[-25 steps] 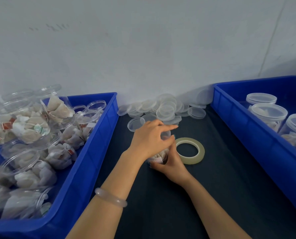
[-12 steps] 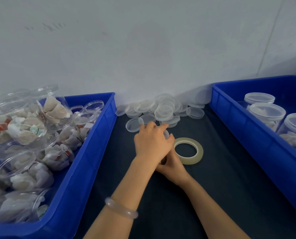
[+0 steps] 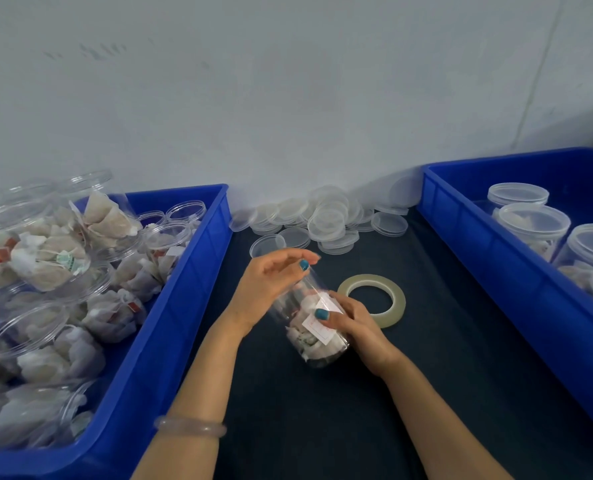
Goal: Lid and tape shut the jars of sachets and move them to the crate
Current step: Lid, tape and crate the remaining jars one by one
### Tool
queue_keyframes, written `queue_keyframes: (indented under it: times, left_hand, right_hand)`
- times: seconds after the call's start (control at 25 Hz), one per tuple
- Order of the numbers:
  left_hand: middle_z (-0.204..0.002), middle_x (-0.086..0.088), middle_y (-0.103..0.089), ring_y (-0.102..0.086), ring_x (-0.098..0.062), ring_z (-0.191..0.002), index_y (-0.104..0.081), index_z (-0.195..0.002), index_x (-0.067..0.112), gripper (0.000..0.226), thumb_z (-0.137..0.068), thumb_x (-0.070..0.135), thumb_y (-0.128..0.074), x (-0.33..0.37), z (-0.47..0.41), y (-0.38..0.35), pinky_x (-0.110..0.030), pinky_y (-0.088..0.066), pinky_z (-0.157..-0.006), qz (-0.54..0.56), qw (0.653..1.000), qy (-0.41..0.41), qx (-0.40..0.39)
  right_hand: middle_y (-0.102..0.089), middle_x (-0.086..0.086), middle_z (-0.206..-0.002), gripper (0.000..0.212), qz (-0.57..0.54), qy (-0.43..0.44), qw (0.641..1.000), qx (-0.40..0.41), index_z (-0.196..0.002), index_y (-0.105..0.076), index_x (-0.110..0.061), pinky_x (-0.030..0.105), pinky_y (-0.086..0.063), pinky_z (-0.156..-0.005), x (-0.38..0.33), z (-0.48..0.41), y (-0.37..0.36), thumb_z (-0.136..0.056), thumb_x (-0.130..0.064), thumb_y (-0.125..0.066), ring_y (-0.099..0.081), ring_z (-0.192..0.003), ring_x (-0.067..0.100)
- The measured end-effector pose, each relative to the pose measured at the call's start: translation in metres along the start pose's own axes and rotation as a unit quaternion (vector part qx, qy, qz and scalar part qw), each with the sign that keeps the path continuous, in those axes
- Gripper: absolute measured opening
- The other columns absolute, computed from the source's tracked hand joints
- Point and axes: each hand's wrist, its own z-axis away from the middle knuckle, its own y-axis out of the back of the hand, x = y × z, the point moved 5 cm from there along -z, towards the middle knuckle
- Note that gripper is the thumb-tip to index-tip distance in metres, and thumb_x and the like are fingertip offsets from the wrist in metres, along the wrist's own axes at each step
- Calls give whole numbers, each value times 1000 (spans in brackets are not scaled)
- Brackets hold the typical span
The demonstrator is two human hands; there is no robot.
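A clear jar of sachets (image 3: pixel 317 341) leans over the dark mat, its base toward me and its top away. My left hand (image 3: pixel 271 282) curls over the jar's top end, thumb at the rim; whether a lid sits under it is hidden. My right hand (image 3: pixel 355 323) grips the jar's side, thumb pressed on the wall. A roll of clear tape (image 3: pixel 397 301) lies flat just right of my right hand. Loose clear lids (image 3: pixel 326 218) are heaped by the wall. The blue crate on the right (image 3: pixel 478 271) holds lidded jars (image 3: pixel 532 226).
A blue crate on the left (image 3: pixel 198 271) is piled with several open jars of sachets (image 3: pixel 46 261). A single lid (image 3: pixel 265 244) lies just beyond my left hand. The grey wall runs close behind the lids. Dark mat (image 3: pixel 322 427) lies between the crates.
The jar, earlier upright and mostly hidden under both hands, is now tipped with its base toward me. My left hand has shifted to its top end and my right to its side.
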Motion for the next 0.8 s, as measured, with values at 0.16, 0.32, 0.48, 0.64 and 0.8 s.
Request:
queue_keyframes:
  times: [0.16,0.32,0.48,0.64,0.8]
  left_hand:
    - [-115,16,-72,-63,-2,-113,-73,-110,27,18,-97,21,-62,-5,-5,3,-19,-53,-89,-14,999,-11,27]
    - [-108,30,-68,-59,10,-109,-69,-102,47,18,-90,34,-64,-6,-6,4,-13,-45,-89,-97,992,-8,81]
    - [-105,27,-65,-59,6,-106,-71,-107,41,19,-92,30,-64,-5,-10,3,-26,-51,-94,-188,971,-38,143]
    - [-106,20,-66,-62,-3,-101,-74,-107,30,18,-91,33,-65,2,-15,2,-33,-55,-89,-268,945,-71,173]
    - [-113,12,-66,-58,-6,-108,-73,-108,27,36,-87,48,-53,21,-21,-25,-23,-47,-91,-354,921,-120,108]
  right_hand:
    - [-74,-7,-110,42,83,29,996,9,-115,-68,-39,24,-55,-84,-4,3,0,-75,-47,-78,-69,-104,12]
    - [-70,-19,-110,48,292,127,935,156,-118,-68,-28,24,-51,-94,-16,8,20,-79,-55,-71,-63,-108,3]
    - [-55,-24,-124,46,481,67,859,160,-126,-62,-28,16,-36,-98,-17,24,61,-86,-52,-64,-46,-123,-1]
    - [-44,-19,-143,43,545,2,833,89,-132,-57,-27,26,-14,-120,-4,38,81,-91,-26,-69,-17,-140,-5]
    - [-57,-11,-133,23,586,35,798,136,-116,-62,-22,30,-9,-121,-14,36,78,-94,-16,-64,-34,-140,8]
